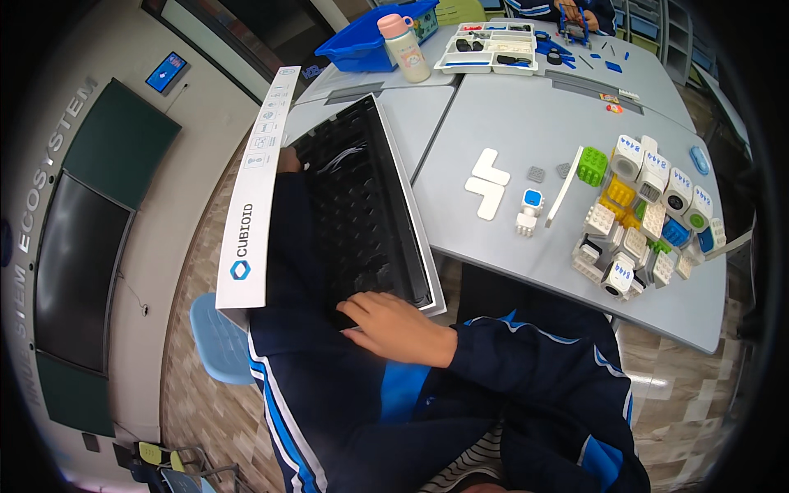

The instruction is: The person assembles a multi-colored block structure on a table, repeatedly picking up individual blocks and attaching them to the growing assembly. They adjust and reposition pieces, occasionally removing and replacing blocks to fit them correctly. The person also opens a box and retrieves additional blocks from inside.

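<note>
A white cardboard box [417, 238] lies tilted half on the table and half over my lap, its black moulded plastic tray [349, 205] facing up. My right hand [394, 329] grips the near end of the box, fingers over the rim and thumb below. On the far left side, my left hand [289, 160] shows only in part between the tray and a tall white panel, the box lid [255, 205]; its fingers are mostly hidden. My left forearm runs along the gap between lid and tray.
White robot modules and coloured bricks [649, 214] cluster on the right of the table. Flat white L-shaped pieces [485, 185] and a small blue-topped module [530, 209] lie nearer. A blue bin [362, 41], bottle [404, 49] and parts tray [489, 49] stand far off; another person's hands [575, 12] work there.
</note>
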`<state>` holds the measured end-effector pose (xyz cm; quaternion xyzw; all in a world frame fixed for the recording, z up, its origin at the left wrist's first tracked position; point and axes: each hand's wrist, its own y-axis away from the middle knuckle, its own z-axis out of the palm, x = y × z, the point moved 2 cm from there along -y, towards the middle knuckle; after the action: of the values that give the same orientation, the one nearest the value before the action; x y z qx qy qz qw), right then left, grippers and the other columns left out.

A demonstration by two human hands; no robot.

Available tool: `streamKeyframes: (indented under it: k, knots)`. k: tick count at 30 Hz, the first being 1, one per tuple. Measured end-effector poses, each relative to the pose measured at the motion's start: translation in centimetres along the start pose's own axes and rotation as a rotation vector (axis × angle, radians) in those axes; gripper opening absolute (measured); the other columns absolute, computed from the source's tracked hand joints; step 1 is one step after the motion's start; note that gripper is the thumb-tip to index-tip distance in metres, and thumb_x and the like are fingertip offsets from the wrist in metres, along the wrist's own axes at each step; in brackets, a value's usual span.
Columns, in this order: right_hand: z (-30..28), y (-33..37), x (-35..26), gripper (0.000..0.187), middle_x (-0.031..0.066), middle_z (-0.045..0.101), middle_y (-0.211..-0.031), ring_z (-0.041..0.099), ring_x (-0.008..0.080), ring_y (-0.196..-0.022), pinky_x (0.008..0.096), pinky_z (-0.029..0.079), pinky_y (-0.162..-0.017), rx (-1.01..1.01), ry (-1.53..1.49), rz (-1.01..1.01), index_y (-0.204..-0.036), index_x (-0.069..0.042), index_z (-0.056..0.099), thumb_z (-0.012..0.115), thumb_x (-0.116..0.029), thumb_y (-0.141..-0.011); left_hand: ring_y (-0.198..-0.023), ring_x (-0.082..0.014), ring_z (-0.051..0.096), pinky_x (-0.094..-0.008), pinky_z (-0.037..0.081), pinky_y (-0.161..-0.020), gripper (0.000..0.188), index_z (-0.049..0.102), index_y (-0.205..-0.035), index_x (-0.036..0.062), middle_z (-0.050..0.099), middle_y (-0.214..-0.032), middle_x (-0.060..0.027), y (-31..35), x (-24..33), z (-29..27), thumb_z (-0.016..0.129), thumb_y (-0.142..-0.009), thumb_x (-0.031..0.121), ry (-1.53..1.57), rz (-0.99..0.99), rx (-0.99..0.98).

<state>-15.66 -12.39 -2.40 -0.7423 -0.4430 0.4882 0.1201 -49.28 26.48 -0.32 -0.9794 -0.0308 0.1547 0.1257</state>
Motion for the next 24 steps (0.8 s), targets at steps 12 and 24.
streamKeyframes:
  k: [12,24]
  knots:
    - [-0.2,0.1,0.3,0.040,0.0194,0.064,-0.114,0.065,0.0360,-0.106,0.0428,0.053,-0.093,0.006,-0.060,0.017,-0.123,0.003,0.058,0.067,-0.021,-0.092,-0.091,-0.0349,0.071,-0.0480,0.060,-0.072,0.018,0.061,-0.097,-0.0047,0.065,-0.102,-0.0174,0.5,-2.7,-2.4,0.071,-0.085,0.003,1.230,-0.334,-0.031]
    - [-0.6,0.2,0.2,0.035,0.0176,0.063,-0.113,0.064,0.0344,-0.105,0.0421,0.052,-0.093,-0.027,-0.056,-0.011,-0.119,0.003,0.060,0.066,-0.019,-0.093,-0.113,-0.0406,0.068,-0.0445,0.053,-0.087,0.070,0.066,-0.114,-0.0149,0.067,-0.118,-0.0342,-1.4,-1.2,2.8,0.070,-0.092,0.051,0.265,-0.128,-0.255]
